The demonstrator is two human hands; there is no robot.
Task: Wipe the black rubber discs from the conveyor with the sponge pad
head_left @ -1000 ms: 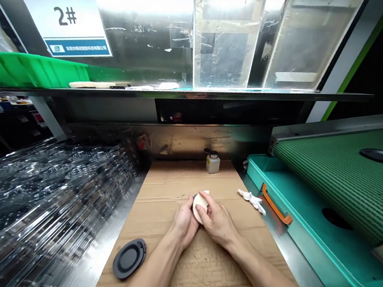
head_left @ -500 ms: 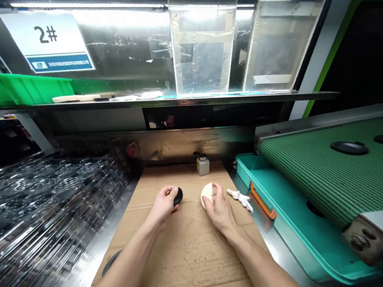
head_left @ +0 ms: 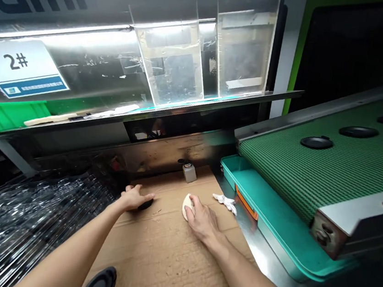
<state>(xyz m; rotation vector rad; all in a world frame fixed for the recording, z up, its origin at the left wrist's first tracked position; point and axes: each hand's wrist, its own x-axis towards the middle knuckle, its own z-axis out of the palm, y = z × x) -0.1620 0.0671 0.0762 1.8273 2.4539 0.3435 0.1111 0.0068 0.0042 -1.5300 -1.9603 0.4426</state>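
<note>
My left hand [head_left: 134, 197] is at the left of the cardboard sheet [head_left: 169, 242], thumb and fingers apart. Just under its thumb lies a small black round piece [head_left: 145, 204], partly covered by the hand. A pale cream rounded pad [head_left: 186, 208] is gripped in my right hand [head_left: 202, 219], between thumb and fingers, over the middle of the cardboard. Close to my left forearm, a black round lid-like part [head_left: 101, 284] lies on the near left of the cardboard, cut off by the frame edge.
Stacked clear plastic trays [head_left: 30, 222] fill the left side. At the back stands a small bottle [head_left: 189, 173]; a crumpled white glove-like item [head_left: 225, 203] lies to the right. Beyond are a teal bin [head_left: 291, 240] and a green conveyor [head_left: 285, 172] carrying several black round parts [head_left: 316, 142].
My left hand has moved left and opened from the black round piece, which now lies on the cardboard. My right hand keeps the cream pad. The view has turned right.
</note>
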